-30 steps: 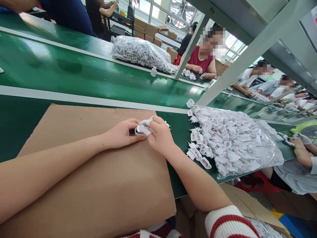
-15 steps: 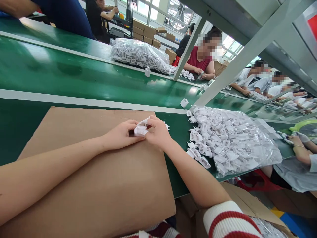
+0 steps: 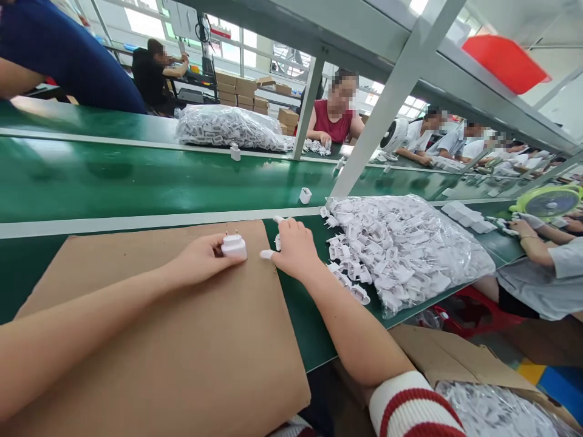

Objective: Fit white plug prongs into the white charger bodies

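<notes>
My left hand (image 3: 203,258) pinches a white two-pin plug adapter (image 3: 234,247) above the cardboard sheet (image 3: 182,340), its metal pins pointing up. To the right, apart from the adapter, is my right hand (image 3: 296,247), with thumb and forefinger spread and nothing visible between them. White coverings, like finger cots, are on those two fingertips. A white plastic piece (image 3: 277,242) shows partly behind this hand at the sheet's right edge. Loose white plug housings (image 3: 348,258) lie on the green bench further right, beside a clear plastic bag (image 3: 419,249) full of similar ones.
Beyond a white strip runs a green belt (image 3: 136,182) with a white adapter (image 3: 305,195) on it. A slanted metal post (image 3: 364,145) rises past the bench. Another filled bag (image 3: 228,126) lies across the belt. Co-workers sit opposite and at right, near a green fan (image 3: 549,200).
My hands have separated: the left keeps the adapter, now pins up, while the right has let go and opened beside it. The whole view has shifted, showing more of the room above.
</notes>
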Demonstrator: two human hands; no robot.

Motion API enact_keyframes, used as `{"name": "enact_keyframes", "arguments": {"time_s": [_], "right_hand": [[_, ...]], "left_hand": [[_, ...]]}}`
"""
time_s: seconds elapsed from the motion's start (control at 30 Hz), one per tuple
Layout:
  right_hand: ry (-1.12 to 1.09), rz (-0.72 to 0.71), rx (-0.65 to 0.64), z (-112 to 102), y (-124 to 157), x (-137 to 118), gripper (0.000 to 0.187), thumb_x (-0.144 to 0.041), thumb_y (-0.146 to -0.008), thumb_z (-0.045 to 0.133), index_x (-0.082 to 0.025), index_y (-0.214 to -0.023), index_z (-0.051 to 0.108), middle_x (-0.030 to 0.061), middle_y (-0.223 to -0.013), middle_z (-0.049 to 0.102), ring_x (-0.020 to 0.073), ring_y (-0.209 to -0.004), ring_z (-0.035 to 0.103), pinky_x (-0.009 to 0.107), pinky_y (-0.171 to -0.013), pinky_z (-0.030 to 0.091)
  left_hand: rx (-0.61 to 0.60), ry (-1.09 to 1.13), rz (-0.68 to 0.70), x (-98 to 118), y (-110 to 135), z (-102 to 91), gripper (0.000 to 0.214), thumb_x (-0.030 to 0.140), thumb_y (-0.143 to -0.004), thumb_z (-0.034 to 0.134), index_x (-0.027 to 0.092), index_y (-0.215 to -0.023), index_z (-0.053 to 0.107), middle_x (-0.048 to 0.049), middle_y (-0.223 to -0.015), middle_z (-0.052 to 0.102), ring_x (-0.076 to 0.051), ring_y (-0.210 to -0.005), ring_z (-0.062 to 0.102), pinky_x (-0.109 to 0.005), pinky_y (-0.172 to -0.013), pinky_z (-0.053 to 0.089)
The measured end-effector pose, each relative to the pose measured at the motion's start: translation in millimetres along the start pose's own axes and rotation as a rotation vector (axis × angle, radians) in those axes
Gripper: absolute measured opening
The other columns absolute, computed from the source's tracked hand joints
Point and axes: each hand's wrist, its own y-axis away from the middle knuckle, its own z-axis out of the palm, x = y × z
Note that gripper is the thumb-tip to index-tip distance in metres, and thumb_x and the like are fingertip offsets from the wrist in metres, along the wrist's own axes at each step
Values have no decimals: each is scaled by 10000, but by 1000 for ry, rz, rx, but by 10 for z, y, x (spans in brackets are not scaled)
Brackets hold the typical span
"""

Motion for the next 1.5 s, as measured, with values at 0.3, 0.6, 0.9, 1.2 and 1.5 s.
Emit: {"name": "enact_keyframes", "arguments": {"time_s": [0.3, 0.6, 0.9, 1.2, 1.5], "right_hand": [[66, 45, -89, 78, -103, 145, 327, -204, -850, 615, -181, -1175, 590, 115, -1171, 603, 272, -989, 628, 373, -780, 467], [-208, -56, -2, 255, -86, 97, 214, -246, -830, 658, -188, -1034, 634, 74, -1131, 534, 196, -880, 578, 307, -696, 460], [-351, -58, 3, 406, -136, 115, 104, -174, -802, 684, -187, -898, 647, 22, -919, 578, 149, -758, 547, 283, -690, 441], [-429, -110, 92, 370, -100, 120, 154, -181, -879, 634, -206, -1015, 703, 18, -912, 598, 139, -743, 554, 277, -711, 446], [-263, -187, 16, 250, 24, -27, 205, -99, -798, 607, -193, -968, 671, 20, -928, 512, 151, -754, 493, 262, -632, 377]], "left_hand": [[474, -313, -132, -171, -825, -613, 527, 569, -907, 586, 127, -1193, 618, -43, -1159, 653, -234, -957, 578, -310, -773, 442], [821, -422, -307, -542, -1150, -560, 1107, 431, -711, 830, 11, -1533, 219, -284, -1539, 333, -456, -1413, 310, -603, -1162, 267], [849, -543, 340, -389, -991, -412, 583, 331, -837, 666, 140, -1366, 514, -164, -1467, 430, -318, -1401, 353, -495, -1188, 261], [671, -563, 509, -435, -1016, -397, 182, 292, -882, 576, 249, -1027, 676, -124, -1259, 630, -303, -1248, 539, -477, -1093, 398], [634, -579, 497, -449, -1011, -414, 171, 269, -892, 556, 244, -975, 703, -110, -1205, 660, -293, -1195, 574, -467, -1076, 422]]}}
